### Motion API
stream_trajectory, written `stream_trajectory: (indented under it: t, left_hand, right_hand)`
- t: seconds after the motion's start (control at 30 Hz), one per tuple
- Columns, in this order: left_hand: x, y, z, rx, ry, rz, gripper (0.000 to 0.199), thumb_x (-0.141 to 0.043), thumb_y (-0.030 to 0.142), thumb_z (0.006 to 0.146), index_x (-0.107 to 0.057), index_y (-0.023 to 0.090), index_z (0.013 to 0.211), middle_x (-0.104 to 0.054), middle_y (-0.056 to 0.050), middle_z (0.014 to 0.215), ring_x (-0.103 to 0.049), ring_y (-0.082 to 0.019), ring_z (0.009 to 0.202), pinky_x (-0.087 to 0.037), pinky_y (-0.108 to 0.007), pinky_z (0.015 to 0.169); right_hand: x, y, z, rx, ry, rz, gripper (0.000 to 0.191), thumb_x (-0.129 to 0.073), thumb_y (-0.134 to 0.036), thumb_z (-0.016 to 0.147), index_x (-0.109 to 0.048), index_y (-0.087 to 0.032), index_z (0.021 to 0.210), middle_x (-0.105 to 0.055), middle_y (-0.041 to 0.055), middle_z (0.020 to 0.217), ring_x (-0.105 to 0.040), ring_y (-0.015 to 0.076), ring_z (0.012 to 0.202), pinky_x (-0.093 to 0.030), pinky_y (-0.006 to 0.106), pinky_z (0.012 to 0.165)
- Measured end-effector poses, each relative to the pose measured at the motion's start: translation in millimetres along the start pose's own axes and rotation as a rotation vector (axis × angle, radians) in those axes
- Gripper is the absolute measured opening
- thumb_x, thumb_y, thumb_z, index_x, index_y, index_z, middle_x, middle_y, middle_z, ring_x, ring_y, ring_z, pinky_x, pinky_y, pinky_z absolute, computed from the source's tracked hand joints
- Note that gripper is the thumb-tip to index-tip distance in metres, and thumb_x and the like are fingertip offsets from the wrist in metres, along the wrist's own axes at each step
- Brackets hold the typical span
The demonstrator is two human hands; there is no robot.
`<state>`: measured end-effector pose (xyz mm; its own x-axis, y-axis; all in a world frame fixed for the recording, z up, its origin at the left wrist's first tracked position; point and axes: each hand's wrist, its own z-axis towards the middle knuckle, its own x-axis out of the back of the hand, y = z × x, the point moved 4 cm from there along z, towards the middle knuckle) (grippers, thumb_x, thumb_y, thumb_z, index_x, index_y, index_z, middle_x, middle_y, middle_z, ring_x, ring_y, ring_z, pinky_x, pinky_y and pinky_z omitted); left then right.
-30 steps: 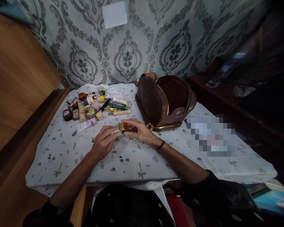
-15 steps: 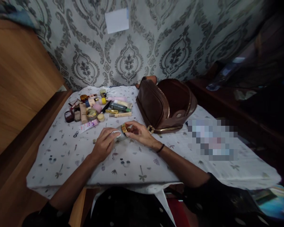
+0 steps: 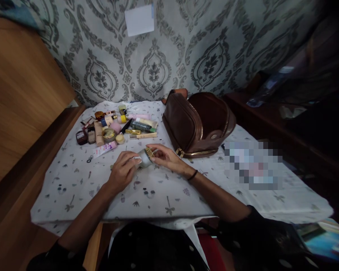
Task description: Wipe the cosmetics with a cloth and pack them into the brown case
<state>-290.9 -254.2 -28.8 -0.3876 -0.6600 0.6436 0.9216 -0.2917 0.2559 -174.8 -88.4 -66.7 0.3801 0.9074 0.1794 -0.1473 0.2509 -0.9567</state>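
Above the near middle of the cloth, a small pale glass jar (image 3: 144, 159) with a gold lid (image 3: 150, 152) lies tilted between my hands. My right hand (image 3: 168, 160) is closed around the lid end, thumb below and fingers above. A small white piece, like a tissue or cotton pad (image 3: 136, 160), is pinched in my left hand (image 3: 123, 170) and pressed to the jar's other end. My left fingers partly cover it, so its exact kind cannot be made out.
Several cosmetics lie in a group at the back left, among them a pink-white tube (image 3: 106, 148) and a round cream jar (image 3: 119, 139). A brown leather bag (image 3: 183, 124) stands unzipped at the back right. A blurred-out item (image 3: 252, 163) lies right; a clear bottle (image 3: 268, 88) is beyond.
The jar has turned slightly in my hands, and more of its pale body shows beside the lid. My left fingers have shifted a little over the white piece. The view moved slightly.
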Motion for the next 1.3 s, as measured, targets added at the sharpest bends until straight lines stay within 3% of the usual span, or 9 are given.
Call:
stream_trajectory:
  t: [0.13,0.37,0.6,0.8,0.9,1.03,1.3]
  left_hand:
    - [0.4,-1,-1,0.029,0.014,0.015,0.029,-0.045,0.008,0.095,-0.067,0.021,0.107,-0.067,-0.01,0.107,-0.06,-0.022,0.101,-0.054,-0.043,0.088]
    - [-5.9,8,0,-0.089,-0.021,-0.021,0.04,-0.045,0.007,0.096,-0.059,0.023,0.13,-0.066,-0.012,0.12,-0.059,-0.025,0.117,-0.053,-0.047,0.097]
    - [-0.6,3,1,-0.055,-0.007,0.01,0.028,-0.048,0.007,0.094,-0.065,0.022,0.11,-0.069,-0.01,0.108,-0.06,-0.024,0.108,-0.056,-0.045,0.09]
    - [1.6,1,2,-0.024,0.007,0.016,0.029,-0.048,0.003,0.093,-0.064,0.021,0.108,-0.068,-0.01,0.106,-0.06,-0.023,0.104,-0.056,-0.042,0.087]
    - [-1.6,4,1,-0.05,-0.004,0.015,0.032,-0.048,0.004,0.094,-0.063,0.021,0.117,-0.068,-0.011,0.111,-0.06,-0.024,0.109,-0.056,-0.044,0.09]
    - [-7.2,8,-1,-0.092,-0.04,0.011,0.037,-0.046,0.007,0.096,-0.061,0.022,0.127,-0.068,-0.011,0.118,-0.058,-0.025,0.118,-0.054,-0.047,0.098]
    - [-2.6,1,-2,-0.057,-0.032,0.023,0.028,-0.048,0.005,0.093,-0.066,0.02,0.11,-0.069,-0.011,0.11,-0.059,-0.025,0.11,-0.056,-0.045,0.091]
  right_hand:
    - [-1,0,0,0.01,-0.017,0.009,0.058,-0.072,-0.045,0.083,-0.058,-0.024,0.136,-0.059,0.0058,0.115,-0.052,0.0092,0.07,-0.048,0.022,0.06]
    - [-3,-4,0,0.08,0.065,-0.121,0.055,-0.076,-0.048,0.078,-0.064,-0.022,0.126,-0.063,0.0074,0.112,-0.056,0.0122,0.073,-0.051,0.026,0.064]
    - [0,4,2,0.007,0.084,-0.053,0.057,-0.071,-0.054,0.082,-0.062,-0.018,0.125,-0.066,0.0081,0.106,-0.062,0.0185,0.09,-0.054,0.034,0.081]
    - [4,-1,0,0.038,0.023,-0.095,0.057,-0.07,-0.049,0.084,-0.059,-0.021,0.133,-0.06,0.0102,0.125,-0.061,0.0177,0.094,-0.054,0.032,0.08]
    - [4,-6,0,0.069,0.002,-0.119,0.062,-0.07,-0.047,0.085,-0.053,-0.024,0.141,-0.06,0.0091,0.124,-0.061,0.0169,0.092,-0.054,0.031,0.078]
    - [1,-12,0,0.152,-0.009,-0.197,0.055,-0.069,-0.046,0.088,-0.059,-0.023,0.137,-0.062,0.0079,0.112,-0.06,0.017,0.089,-0.053,0.032,0.077]
    - [3,6,3,0.082,0.044,-0.045,0.058,-0.072,-0.047,0.084,-0.06,-0.022,0.134,-0.062,0.0086,0.118,-0.059,0.0133,0.08,-0.052,0.027,0.069]
